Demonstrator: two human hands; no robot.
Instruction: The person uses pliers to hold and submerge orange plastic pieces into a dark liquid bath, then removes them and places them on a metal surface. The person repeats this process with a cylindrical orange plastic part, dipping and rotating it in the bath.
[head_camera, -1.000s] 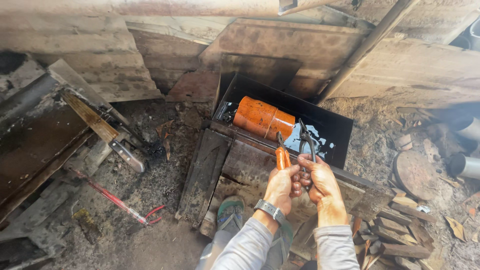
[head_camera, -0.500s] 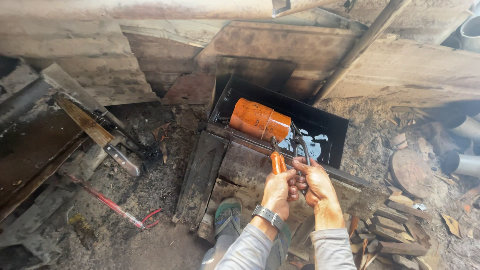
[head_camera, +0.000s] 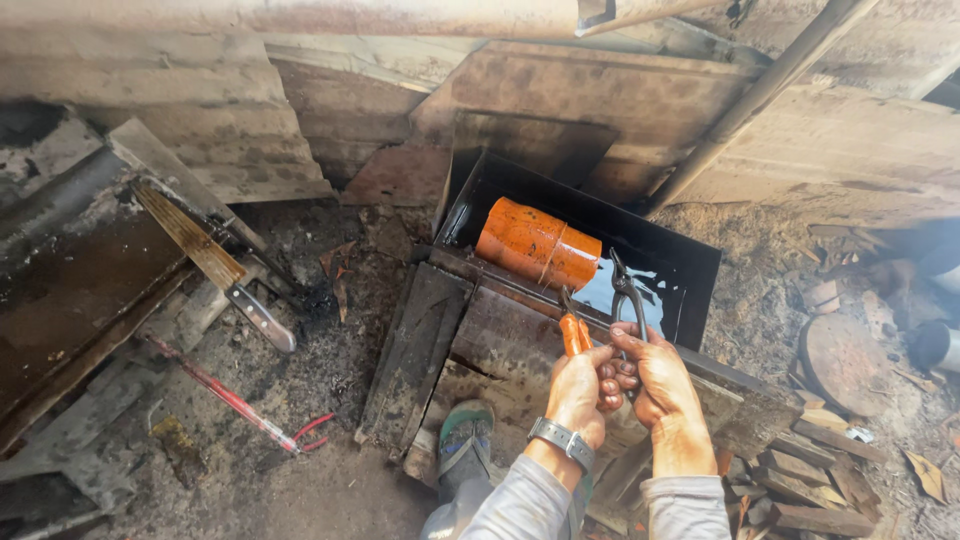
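My left hand (head_camera: 578, 392), with a watch on its wrist, grips orange-handled pliers (head_camera: 573, 331) that point up. My right hand (head_camera: 662, 388) presses against it and holds dark metal pincers (head_camera: 628, 298). Both tools' tips hover over the near edge of a black metal tray (head_camera: 700, 262). The tray holds water and an orange cylinder (head_camera: 538, 243) lying on its side. What the tool tips pinch between them is too small to tell.
A rusty metal plate (head_camera: 500, 340) leans in front of the tray, with my sandalled foot (head_camera: 465, 440) below it. A red-handled tool (head_camera: 240, 402) and a metal-handled blade (head_camera: 255, 315) lie on the dirt to the left. Chopped wood (head_camera: 800, 485) and a round rusty disc (head_camera: 845, 360) sit on the right.
My hands stay pressed together with the same two tools, dipping slightly towards the tray's edge and back. The view shifted a little.
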